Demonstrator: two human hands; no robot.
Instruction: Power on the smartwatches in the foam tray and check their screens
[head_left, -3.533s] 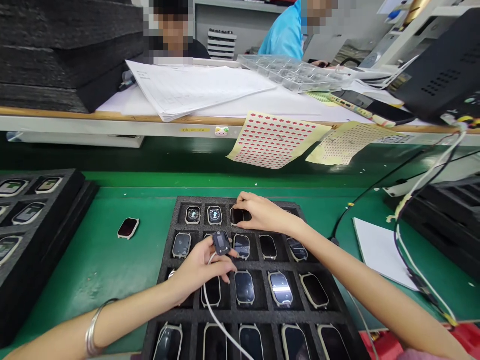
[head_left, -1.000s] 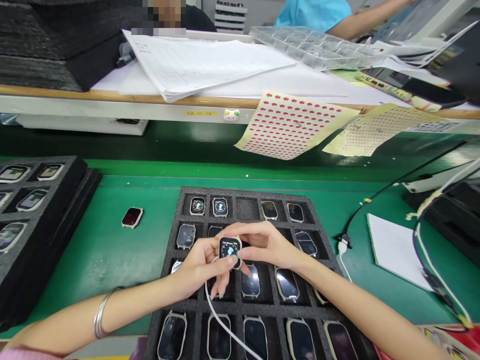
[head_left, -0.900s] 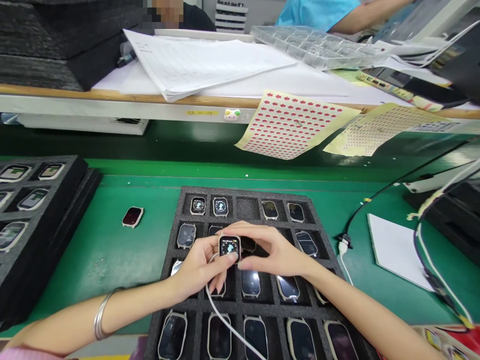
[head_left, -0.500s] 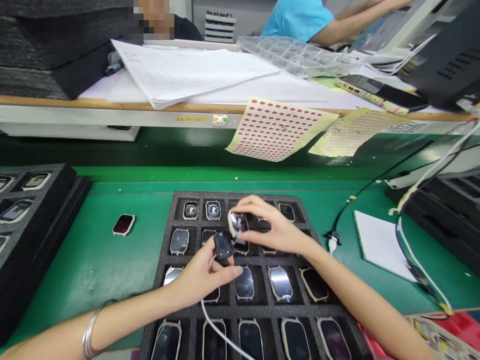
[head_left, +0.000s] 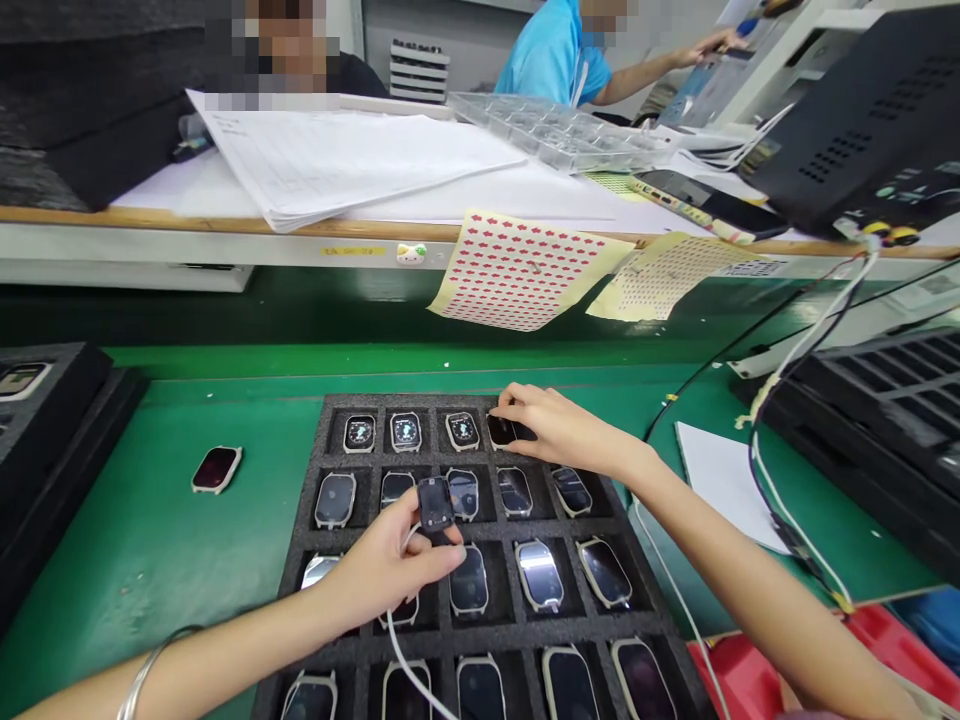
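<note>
A black foam tray in front of me holds several smartwatch bodies in its pockets. My left hand is closed on a small black charging puck with a white cable, held above the tray's middle. My right hand reaches to the top row, its fingers pinching a dark watch in the fourth pocket. Three watches with lit screens sit in the pockets to its left.
A single dark red watch lies on the green mat left of the tray. Another black foam tray is at far left. Red sticker sheets hang from the shelf. Cables and a white paper lie right. Two people sit beyond.
My right hand set the lit watch into the third top-row pocket and moved to the fourth pocket's dark watch. My left hand kept the charging puck.
</note>
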